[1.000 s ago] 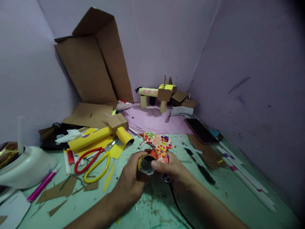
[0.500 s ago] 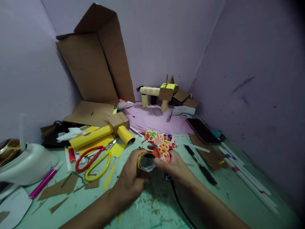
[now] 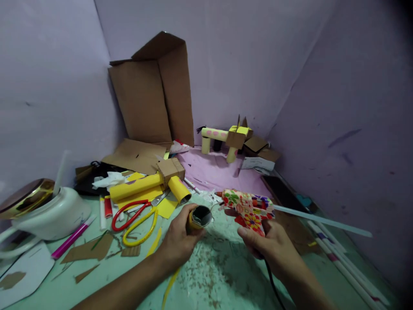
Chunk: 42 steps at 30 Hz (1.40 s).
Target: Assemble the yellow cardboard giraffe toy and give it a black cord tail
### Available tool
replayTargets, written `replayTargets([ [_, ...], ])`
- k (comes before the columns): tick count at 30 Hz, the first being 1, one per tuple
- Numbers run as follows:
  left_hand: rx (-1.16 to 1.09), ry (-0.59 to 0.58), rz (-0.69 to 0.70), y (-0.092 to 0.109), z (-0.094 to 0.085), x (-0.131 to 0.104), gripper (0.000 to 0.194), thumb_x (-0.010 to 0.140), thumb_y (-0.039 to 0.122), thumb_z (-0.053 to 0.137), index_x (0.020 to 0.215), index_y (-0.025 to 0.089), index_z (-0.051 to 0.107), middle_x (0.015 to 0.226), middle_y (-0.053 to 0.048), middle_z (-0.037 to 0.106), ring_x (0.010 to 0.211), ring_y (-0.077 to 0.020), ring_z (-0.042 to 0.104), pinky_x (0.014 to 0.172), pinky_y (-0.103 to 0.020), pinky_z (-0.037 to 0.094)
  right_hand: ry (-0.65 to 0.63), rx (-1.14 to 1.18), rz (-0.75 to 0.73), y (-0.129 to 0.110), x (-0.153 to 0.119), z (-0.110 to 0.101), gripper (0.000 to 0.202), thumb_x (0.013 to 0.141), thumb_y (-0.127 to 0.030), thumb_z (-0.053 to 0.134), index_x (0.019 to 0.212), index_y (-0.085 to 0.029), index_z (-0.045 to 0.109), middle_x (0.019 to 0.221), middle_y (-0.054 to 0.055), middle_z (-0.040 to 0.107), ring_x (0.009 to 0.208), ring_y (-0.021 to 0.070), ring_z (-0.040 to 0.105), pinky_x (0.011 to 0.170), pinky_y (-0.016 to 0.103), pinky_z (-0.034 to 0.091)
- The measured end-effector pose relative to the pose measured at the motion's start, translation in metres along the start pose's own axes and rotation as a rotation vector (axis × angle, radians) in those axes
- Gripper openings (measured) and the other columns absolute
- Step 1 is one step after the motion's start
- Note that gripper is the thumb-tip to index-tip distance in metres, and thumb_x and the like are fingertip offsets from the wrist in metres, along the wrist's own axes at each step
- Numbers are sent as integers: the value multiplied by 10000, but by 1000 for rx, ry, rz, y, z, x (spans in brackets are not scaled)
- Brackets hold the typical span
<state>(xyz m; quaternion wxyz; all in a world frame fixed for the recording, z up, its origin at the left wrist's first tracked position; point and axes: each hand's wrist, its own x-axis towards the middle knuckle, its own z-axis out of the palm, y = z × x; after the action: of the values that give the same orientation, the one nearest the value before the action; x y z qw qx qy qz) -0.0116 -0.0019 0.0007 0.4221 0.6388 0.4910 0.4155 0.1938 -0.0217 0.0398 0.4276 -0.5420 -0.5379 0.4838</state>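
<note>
My left hand [image 3: 182, 234] is wrapped round a short yellow tube [image 3: 195, 220], its open end tilted up towards me. My right hand [image 3: 272, 241] grips the handle of a flower-patterned glue gun [image 3: 247, 206], whose nozzle points left. A long translucent glue stick [image 3: 325, 220] sticks out of its back. A thin strand shows between the tube's rim and the nozzle. Left of my left hand lie scissors [image 3: 138, 221] with one red and one yellow handle. Behind them a yellow roll [image 3: 137, 186] and a second yellow tube [image 3: 179, 188] adjoin a small cardboard box [image 3: 171, 169].
A yellow tube animal figure [image 3: 214, 134] stands at the back on pink cloth [image 3: 206, 172]. Large folded cardboard [image 3: 145, 99] leans on the wall. A white teapot-like vessel [image 3: 61, 215] and magenta marker [image 3: 71, 239] are left; striped sticks [image 3: 348, 267] and a phone [image 3: 282, 191] are right.
The glue gun in my right hand has moved right, away from the tube, and now points left. My left hand still holds the tube. The camera view has shifted.
</note>
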Motion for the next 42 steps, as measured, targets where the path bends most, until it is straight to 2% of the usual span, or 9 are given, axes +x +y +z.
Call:
replayTargets([
  [3,11,14,10,-1,0,1,408,672,99,611,1060,197,528,1002,-35,625,935,-201,574,855,-345,440,-36,-110,-65,8,-4,-9,388,724,-460,660,970,-163,703,434,-36,463,387,109,402,431,246,406],
  [6,60,60,102,-5,-1,2,401,671,68,604,1044,199,538,1015,-43,623,938,-205,581,848,-349,449,-54,-165,-112,12,-6,-15,356,743,-470,646,943,-184,718,466,-6,543,491,176,546,626,333,519],
  [8,115,96,207,-7,-3,3,383,701,73,600,1054,207,533,1046,-51,611,969,-207,575,867,-357,446,-68,-173,-131,12,-8,-16,348,739,-469,653,938,-192,724,557,30,630,689,242,638,797,390,517],
  [11,211,144,346,-12,-6,4,374,749,98,595,1095,211,508,1094,-71,590,1026,-214,555,907,-377,434,-131,-182,-116,10,-11,-15,375,740,-460,660,1014,-209,709,876,90,721,971,287,632,944,439,456],
  [14,300,169,429,-15,-8,5,404,746,75,585,1119,197,491,1110,-93,582,1058,-231,537,927,-404,426,-188,-175,-65,11,-14,-13,408,747,-474,654,1061,-216,693,1083,120,692,1040,294,619,967,463,443],
  [19,404,151,494,-12,-9,4,497,686,-18,519,1132,200,480,1113,-88,583,1079,-241,515,941,-425,412,-286,-88,12,11,-14,-8,386,769,-470,641,1074,-238,688,1127,96,684,1108,281,595,1044,484,364],
  [23,436,141,527,-10,-10,4,504,669,-39,480,1114,196,486,1099,-86,588,1075,-241,511,939,-430,413,-290,-130,-16,6,-13,-5,339,779,-473,626,1009,-241,716,1120,86,687,1146,289,570,1069,505,321],
  [35,457,142,554,-10,-9,2,527,659,-50,448,1125,195,484,1102,-95,583,1089,-254,497,954,-459,402,-256,-235,-90,7,-14,-5,257,802,-412,599,938,-230,721,1018,85,710,1016,285,626,974,483,437],
  [42,474,158,572,-11,-9,1,534,649,-53,455,1129,177,493,1110,-95,576,1083,-243,495,968,-442,392,-258,-199,-99,5,-14,-2,241,798,-370,606,962,-233,719,989,77,715,984,272,635,973,458,436],
])
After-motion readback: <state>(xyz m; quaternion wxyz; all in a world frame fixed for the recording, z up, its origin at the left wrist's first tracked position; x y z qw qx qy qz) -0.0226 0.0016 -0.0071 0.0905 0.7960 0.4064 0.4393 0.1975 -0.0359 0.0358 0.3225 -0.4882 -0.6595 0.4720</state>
